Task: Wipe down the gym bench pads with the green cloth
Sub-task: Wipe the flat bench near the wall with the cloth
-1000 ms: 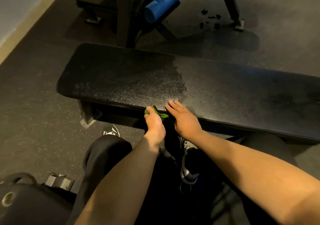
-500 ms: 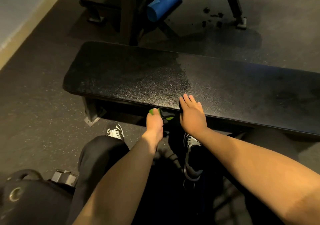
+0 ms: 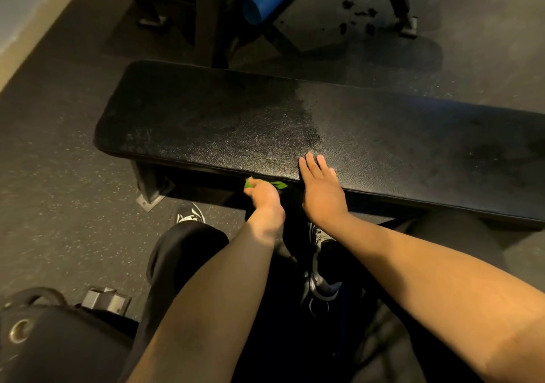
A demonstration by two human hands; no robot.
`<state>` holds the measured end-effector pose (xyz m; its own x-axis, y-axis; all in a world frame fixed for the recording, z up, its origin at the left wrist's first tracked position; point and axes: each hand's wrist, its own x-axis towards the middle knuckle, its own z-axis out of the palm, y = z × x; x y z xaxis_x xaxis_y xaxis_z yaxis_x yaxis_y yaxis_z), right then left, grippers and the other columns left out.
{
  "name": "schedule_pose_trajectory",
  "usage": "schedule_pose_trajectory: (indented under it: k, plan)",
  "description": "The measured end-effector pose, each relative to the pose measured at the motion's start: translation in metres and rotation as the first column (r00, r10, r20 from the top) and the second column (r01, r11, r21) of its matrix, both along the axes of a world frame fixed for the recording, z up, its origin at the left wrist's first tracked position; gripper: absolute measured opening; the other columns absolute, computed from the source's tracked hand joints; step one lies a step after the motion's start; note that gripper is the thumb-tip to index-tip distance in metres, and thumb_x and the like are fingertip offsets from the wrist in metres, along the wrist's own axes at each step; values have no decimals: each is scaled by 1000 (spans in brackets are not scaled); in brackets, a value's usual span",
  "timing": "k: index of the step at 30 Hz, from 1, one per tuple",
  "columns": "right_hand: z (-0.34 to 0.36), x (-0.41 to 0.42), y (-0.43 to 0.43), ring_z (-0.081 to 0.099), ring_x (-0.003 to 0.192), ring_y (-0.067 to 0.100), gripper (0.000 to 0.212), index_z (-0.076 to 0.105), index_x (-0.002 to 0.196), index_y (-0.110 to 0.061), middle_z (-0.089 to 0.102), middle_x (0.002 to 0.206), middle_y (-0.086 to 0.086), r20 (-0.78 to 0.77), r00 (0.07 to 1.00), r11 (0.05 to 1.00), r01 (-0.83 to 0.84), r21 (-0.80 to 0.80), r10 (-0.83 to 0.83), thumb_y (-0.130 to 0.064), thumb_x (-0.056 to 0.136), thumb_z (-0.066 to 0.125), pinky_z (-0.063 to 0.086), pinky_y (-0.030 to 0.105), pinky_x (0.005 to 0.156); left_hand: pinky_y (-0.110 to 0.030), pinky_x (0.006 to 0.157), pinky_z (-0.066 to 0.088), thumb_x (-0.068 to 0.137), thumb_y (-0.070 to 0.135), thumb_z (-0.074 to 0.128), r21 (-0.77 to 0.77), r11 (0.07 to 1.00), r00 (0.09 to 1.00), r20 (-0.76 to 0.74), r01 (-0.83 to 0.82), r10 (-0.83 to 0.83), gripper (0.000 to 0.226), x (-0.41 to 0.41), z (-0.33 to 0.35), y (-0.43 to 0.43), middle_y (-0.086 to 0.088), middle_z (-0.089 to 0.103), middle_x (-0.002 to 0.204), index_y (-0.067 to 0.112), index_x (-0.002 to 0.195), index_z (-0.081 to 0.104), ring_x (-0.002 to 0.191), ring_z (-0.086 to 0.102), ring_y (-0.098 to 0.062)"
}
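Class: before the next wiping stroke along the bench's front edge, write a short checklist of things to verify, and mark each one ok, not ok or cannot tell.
1. Green cloth in hand: ok, the left hand grips it.
2. Cloth at the bench pad front edge: ok.
3. Right hand braced flat on the pad: ok.
4. Stroke path leftward free of objects: ok.
5. Cloth damp or clean enough: cannot tell, mostly hidden.
6. Pad's right part already wiped: cannot tell.

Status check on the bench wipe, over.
Left hand grips crumpled green cloth at black padded bench front edge. Right hand flat on pad. Nothing obstructing.
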<state>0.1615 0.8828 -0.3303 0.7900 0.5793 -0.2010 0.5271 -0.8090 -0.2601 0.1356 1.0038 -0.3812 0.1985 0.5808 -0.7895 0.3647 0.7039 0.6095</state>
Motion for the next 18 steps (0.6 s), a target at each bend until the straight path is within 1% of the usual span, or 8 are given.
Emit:
schedule_pose_trajectory:
  k: [3, 6, 8, 10, 13, 14, 16, 18]
  plan:
    - [1, 2, -2, -4, 153, 24, 86, 9, 159, -16, 1, 166, 2, -11, 1000, 1000, -2, 25, 2, 1, 88, 54, 8, 43, 124, -51, 108, 43, 101, 55, 24, -48, 998, 999, 40, 35, -33, 55, 6, -16, -26, -10, 51, 143, 18, 138, 41, 127, 53, -32]
    - [1, 5, -8, -5, 153, 19, 76, 9, 159, -20, 0, 166, -3, -32, 999, 999, -7, 31, 8, -1, 95, 45, 9, 41, 125, -44, 111, 41, 106, 46, 23, -128, 976, 976, 153, 174, -154, 43, 4, -3, -54, -4, 49, 145, 20, 134, 46, 127, 51, -21]
    - [2, 5, -15, -4, 153, 19, 74, 11, 159, -23, 2, 166, -4, -23, 1000, 1000, -10, 17, 10, -4, 96, 45, 10, 43, 124, -47, 111, 41, 107, 46, 23, -161, 966, 967, 187, 202, -171, 48, 2, -4, -61, -3, 49, 147, 15, 138, 44, 130, 52, -23]
    - [2, 4, -23, -4, 153, 23, 80, 12, 159, -25, 3, 166, -2, 11, 1000, 1000, 3, -18, -3, -4, 92, 50, 8, 46, 124, -50, 108, 45, 106, 47, 27, -145, 966, 966, 175, 216, -190, 51, 3, -12, -57, -6, 55, 142, 14, 139, 47, 125, 57, -27]
    - [3, 2, -27, -5, 153, 26, 86, 9, 159, -24, 1, 167, 1, 19, 1000, 998, 16, -53, -15, -7, 89, 55, 5, 46, 123, -48, 98, 52, 100, 48, 32, -26, 991, 991, 40, 132, -131, 55, -1, 0, -37, -18, 63, 129, 4, 122, 57, 112, 64, -33]
    - [4, 1, -26, -5, 153, 27, 87, 7, 159, -23, 0, 167, 2, 21, 1000, 998, 21, -64, -20, -8, 89, 56, 5, 47, 122, -45, 98, 52, 103, 44, 32, 16, 997, 997, 4, 78, -78, 54, -1, 10, -26, -20, 61, 130, 1, 124, 56, 115, 62, -35]
    - [5, -2, -25, -5, 153, 27, 87, 5, 159, -22, -1, 166, 3, 32, 999, 996, 32, -89, -29, -10, 90, 56, 4, 50, 122, -41, 101, 46, 108, 34, 27, 93, 994, 996, -76, 57, -50, 52, -1, 14, -9, -22, 52, 142, -2, 139, 47, 127, 54, -37]
    - [4, -5, -24, -7, 153, 26, 85, 2, 159, -23, -4, 166, 2, 36, 998, 994, 45, -98, -42, -9, 91, 53, 0, 54, 121, -42, 104, 43, 108, 38, 22, 71, 993, 995, -39, 91, -88, 55, -1, 17, -5, -18, 45, 149, 5, 150, 37, 134, 48, -35]
